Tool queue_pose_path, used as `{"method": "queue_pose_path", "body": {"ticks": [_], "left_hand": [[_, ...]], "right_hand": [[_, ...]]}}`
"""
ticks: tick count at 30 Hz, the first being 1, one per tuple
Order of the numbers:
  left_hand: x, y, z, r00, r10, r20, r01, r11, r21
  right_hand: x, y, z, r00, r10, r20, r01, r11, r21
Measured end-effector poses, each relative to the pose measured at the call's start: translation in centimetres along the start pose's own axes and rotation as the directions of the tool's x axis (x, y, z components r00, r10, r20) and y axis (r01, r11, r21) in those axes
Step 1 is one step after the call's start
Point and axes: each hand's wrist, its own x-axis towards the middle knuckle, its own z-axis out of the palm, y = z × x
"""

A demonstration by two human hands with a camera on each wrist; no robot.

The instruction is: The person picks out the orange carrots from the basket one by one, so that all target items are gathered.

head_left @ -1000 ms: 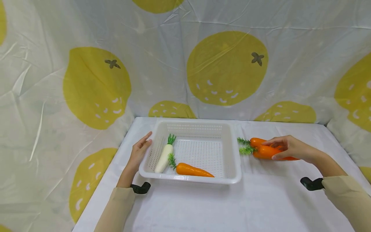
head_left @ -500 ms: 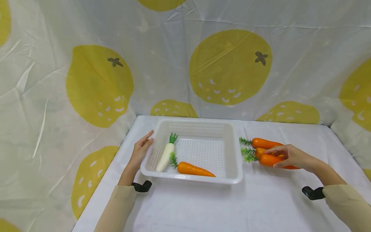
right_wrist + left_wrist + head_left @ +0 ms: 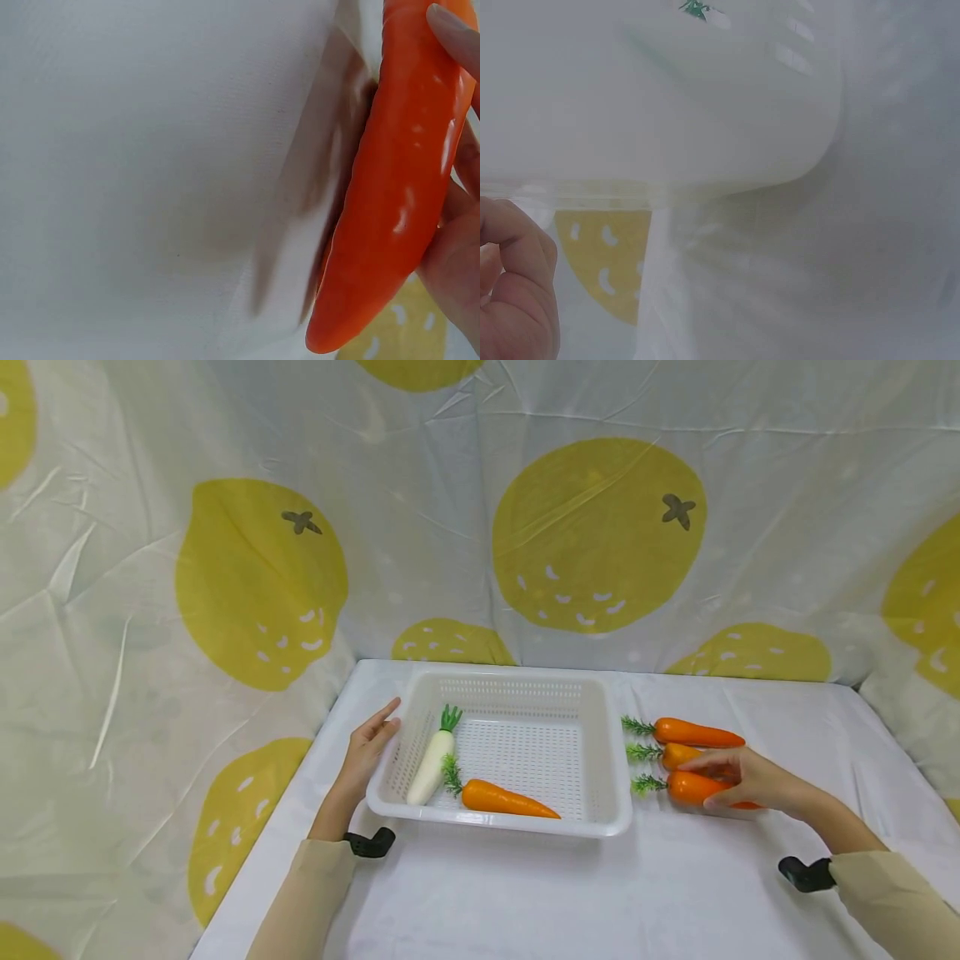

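Observation:
My right hand (image 3: pixel 753 782) holds the nearest carrot (image 3: pixel 690 787), a bright orange one with a green leafy top, its thumb on the near side and fingers over the far side. In the right wrist view this carrot (image 3: pixel 397 180) lies close over the white cloth, a thumb tip near its upper end. Two more carrots lie beyond: a lighter orange one (image 3: pixel 675 755), partly hidden by my fingers, and a far one (image 3: pixel 697 732). My left hand (image 3: pixel 366 752) rests at the left rim of a white plastic basket (image 3: pixel 603 752), fingers loosely extended.
Inside the basket lie a white radish (image 3: pixel 431 768) with green leaves and another carrot (image 3: pixel 506 799) along the near wall. White cloth (image 3: pixel 495 893) covers the table. A lemon-print curtain (image 3: pixel 420 527) hangs around the back and sides.
My right hand has drawn the nearest carrot toward me, away from the others. The three carrots now lie spaced in a row. The left hand stays at the basket.

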Motion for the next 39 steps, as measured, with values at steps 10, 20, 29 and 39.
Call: {"method": "queue_pose_path", "body": {"ticks": [10, 20, 29, 39], "left_hand": [[1.0, -1.9, -0.3, 1.0, 0.007, -0.021, -0.007, 1.0, 0.01], [1.1, -2.1, -0.3, 1.0, 0.02, -0.019, -0.02, 1.0, -0.015], [0.9, -2.2, -0.4, 0.999, 0.036, -0.012, -0.036, 0.999, 0.004], [0.8, -2.3, -0.3, 0.999, 0.049, -0.018, -0.048, 0.999, 0.023]], "right_hand": [[-0.3, 0.6, 0.6, 0.999, 0.0, -0.038, -0.003, 0.998, -0.059], [-0.5, 0.9, 1.2, 0.996, 0.044, -0.074, -0.048, 0.998, -0.044], [-0.5, 0.7, 1.2, 0.994, 0.071, -0.086, -0.077, 0.994, -0.078], [-0.6, 0.4, 0.8, 0.994, 0.032, -0.105, -0.042, 0.995, -0.089]]}}
